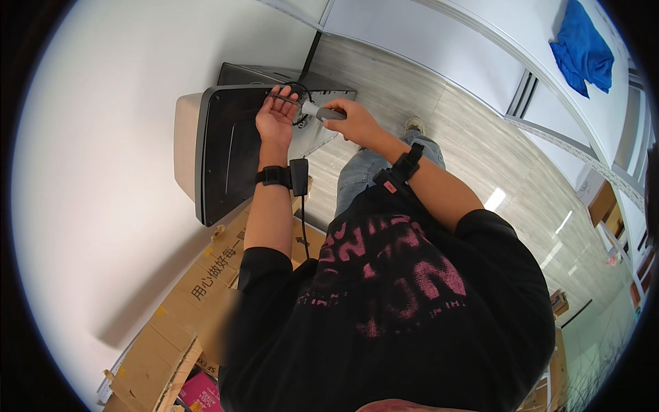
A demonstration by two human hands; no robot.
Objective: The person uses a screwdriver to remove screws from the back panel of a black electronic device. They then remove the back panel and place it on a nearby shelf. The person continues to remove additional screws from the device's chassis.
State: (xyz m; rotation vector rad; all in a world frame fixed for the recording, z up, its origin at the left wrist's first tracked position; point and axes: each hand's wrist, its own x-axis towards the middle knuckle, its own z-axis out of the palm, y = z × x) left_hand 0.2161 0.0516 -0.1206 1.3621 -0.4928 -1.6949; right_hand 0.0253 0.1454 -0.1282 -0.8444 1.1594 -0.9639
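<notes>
My right hand (360, 123) is closed around the grey handle (332, 114) of a screwdriver-like tool with a pale collar. Its thin dark shaft (292, 102) points left, toward the top edge of a black panel (237, 147). My left hand (277, 118) is palm up with fingers partly curled and somewhat apart, and the shaft lies across them; the thumb side is close to the panel. Whether the tool's tip sits in a screw is too small to tell. A rounded beige body (187, 141) is joined to the panel's other side.
Behind my hands stand a grey box-like unit (319, 103) and a looped black cable (296, 85). Cardboard boxes (185, 295) lie at lower left beside the white wall (103, 172). A blue cloth (583, 48) rests on the white surface at upper right.
</notes>
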